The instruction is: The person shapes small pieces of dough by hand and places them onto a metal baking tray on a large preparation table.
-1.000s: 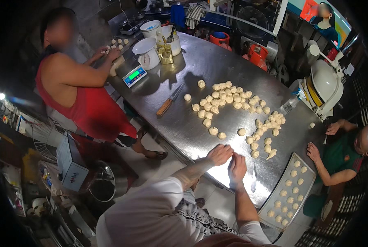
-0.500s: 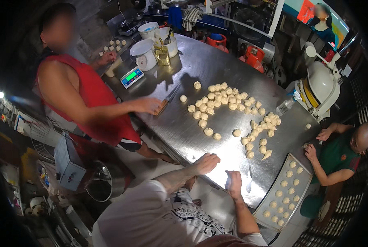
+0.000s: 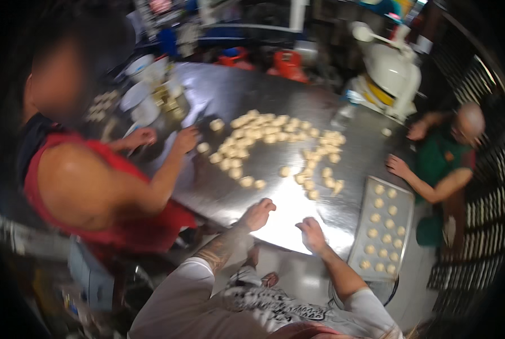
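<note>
My left hand (image 3: pixel 258 215) is above the near edge of the steel table (image 3: pixel 213 195), fingers curled in. To its right, my right hand (image 3: pixel 312 235) is also closed, its thumb and forefinger drawn together toward the left hand. The hands are apart, and I cannot make out anything in either. Just beyond them, many pale dough pieces (image 3: pixel 269 134) lie in a curved cluster. One dough ball (image 3: pixel 285 171) sits separately, nearest my hands. Strong glare whitens the steel between my hands.
At the right edge a metal tray (image 3: pixel 356 248) holds rows of dough pieces. A person in red (image 3: pixel 88 192) stands at the left; a person in green (image 3: pixel 442 164) is at the right. White tubs (image 3: pixel 145 112) stand far left, a white mixer (image 3: pixel 394 73) far right.
The whole view has shifted and blurred. The person in red has lifted the knife hand off the table. The person in green now rests one hand near the tray. My hands remain closed near the table edge.
</note>
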### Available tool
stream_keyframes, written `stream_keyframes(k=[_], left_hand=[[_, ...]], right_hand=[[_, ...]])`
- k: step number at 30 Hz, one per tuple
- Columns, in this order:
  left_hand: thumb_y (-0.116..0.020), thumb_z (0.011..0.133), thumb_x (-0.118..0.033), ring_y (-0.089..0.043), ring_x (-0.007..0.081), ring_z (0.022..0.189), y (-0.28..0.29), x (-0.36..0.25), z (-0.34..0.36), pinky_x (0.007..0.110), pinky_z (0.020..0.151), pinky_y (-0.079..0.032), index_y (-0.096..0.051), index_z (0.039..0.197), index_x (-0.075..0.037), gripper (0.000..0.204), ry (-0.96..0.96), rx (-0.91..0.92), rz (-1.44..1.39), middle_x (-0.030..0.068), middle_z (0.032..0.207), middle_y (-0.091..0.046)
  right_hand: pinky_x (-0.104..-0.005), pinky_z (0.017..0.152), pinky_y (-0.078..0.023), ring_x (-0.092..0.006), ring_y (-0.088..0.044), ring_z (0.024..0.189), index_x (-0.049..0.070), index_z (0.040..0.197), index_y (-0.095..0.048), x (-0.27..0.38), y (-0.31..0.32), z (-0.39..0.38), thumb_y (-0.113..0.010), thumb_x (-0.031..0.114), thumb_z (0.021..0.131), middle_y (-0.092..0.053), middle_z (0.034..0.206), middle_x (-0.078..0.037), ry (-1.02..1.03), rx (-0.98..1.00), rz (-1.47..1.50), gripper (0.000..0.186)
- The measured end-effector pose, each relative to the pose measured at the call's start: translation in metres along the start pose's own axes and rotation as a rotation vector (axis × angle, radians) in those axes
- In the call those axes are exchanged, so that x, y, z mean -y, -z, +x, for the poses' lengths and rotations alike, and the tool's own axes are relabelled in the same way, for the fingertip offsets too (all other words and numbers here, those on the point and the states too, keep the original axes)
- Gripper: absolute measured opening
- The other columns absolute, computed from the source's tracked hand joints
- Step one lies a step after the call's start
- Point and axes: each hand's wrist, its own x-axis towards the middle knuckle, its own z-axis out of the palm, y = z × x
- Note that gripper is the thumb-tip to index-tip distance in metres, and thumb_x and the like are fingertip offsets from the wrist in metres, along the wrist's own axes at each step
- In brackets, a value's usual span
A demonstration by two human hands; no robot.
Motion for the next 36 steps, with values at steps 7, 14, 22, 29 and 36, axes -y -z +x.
stream_keyframes(k=[7, 14, 22, 29, 36], left_hand=[[-0.059, 0.091, 0.001, -0.068, 0.0303, 0.110, -0.034, -0.010, 0.002, 0.041, 0.098, -0.055, -0.071, 0.117, -0.017, 0.034, 0.029, -0.156, -0.047, 0.0101, 0.120, -0.068], [-0.059, 0.094, -0.003, -0.067, 0.0350, 0.111, -0.003, -0.028, 0.032, 0.047, 0.097, -0.053, -0.073, 0.116, -0.012, 0.027, -0.024, -0.092, 0.061, 0.0128, 0.127, -0.066], [-0.061, 0.090, -0.004, -0.067, 0.0294, 0.116, -0.014, 0.007, -0.026, 0.043, 0.095, -0.054, -0.076, 0.105, -0.012, 0.023, 0.054, 0.039, -0.081, 0.0067, 0.123, -0.069], [-0.060, 0.091, -0.002, -0.068, 0.0312, 0.107, -0.031, -0.029, 0.038, 0.046, 0.092, -0.051, -0.073, 0.108, -0.010, 0.023, -0.036, -0.111, -0.019, 0.0084, 0.118, -0.070], [-0.058, 0.091, -0.002, -0.069, 0.0379, 0.094, -0.008, -0.019, 0.030, 0.050, 0.086, -0.052, -0.070, 0.099, -0.007, 0.015, -0.133, -0.074, 0.105, 0.0132, 0.107, -0.070]], right_hand=[[-0.0448, 0.091, -0.059, -0.0359, -0.068, 0.104, 0.012, 0.120, -0.074, 0.046, -0.048, 0.021, -0.068, 0.001, 0.096, -0.065, 0.109, -0.014, -0.164, -0.368, 0.054, 0.027], [-0.0439, 0.092, -0.058, -0.0346, -0.067, 0.106, 0.013, 0.122, -0.074, 0.011, -0.007, 0.038, -0.071, 0.005, 0.092, -0.068, 0.117, -0.014, 0.032, -0.309, -0.115, 0.031], [-0.0431, 0.088, -0.059, -0.0345, -0.068, 0.100, 0.012, 0.116, -0.076, 0.016, -0.024, -0.008, -0.071, -0.001, 0.091, -0.066, 0.109, -0.013, -0.007, -0.182, 0.131, 0.029], [-0.0432, 0.087, -0.057, -0.0330, -0.066, 0.105, 0.011, 0.118, -0.070, 0.042, -0.047, 0.038, -0.067, 0.003, 0.095, -0.065, 0.106, -0.010, -0.199, -0.460, 0.001, 0.025], [-0.0484, 0.095, -0.053, -0.0350, -0.065, 0.108, 0.013, 0.113, -0.072, -0.008, -0.025, 0.029, -0.070, 0.012, 0.085, -0.063, 0.117, -0.013, 0.086, -0.246, -0.076, 0.029]])
